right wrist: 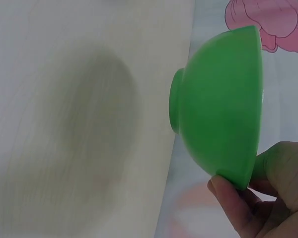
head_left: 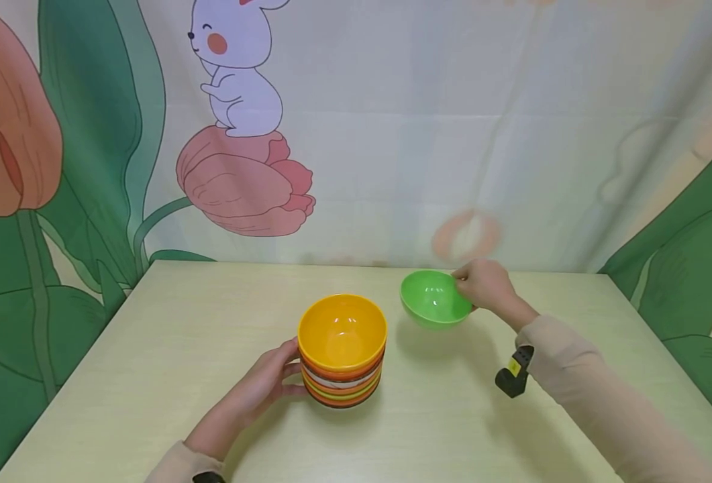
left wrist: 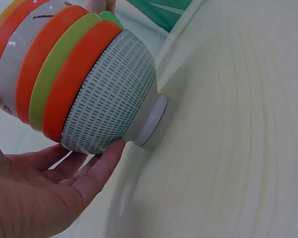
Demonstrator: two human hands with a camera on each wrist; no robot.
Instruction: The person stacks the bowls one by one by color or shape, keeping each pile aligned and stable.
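My right hand (head_left: 485, 285) pinches the rim of a light green bowl (head_left: 431, 302), holding it above the table at the back right. In the right wrist view the bowl (right wrist: 218, 104) shows its side and foot, with the thumb and fingers at its rim. A stack of bowls (left wrist: 64, 74) stands on the table, a yellow bowl (head_left: 342, 335) on top. Orange, white and green bowls sit below, and a white bowl with green dashes (left wrist: 114, 94) is lowest. My left hand (head_left: 265, 379) rests against the left side of the stack, fingers lightly spread along it.
The pale wooden table (head_left: 120, 376) reaches back to a printed curtain (head_left: 380, 134) with a rabbit and tulips. A shadow of the green bowl falls on the tabletop. A black wrist device (head_left: 515, 371) sits at the right sleeve.
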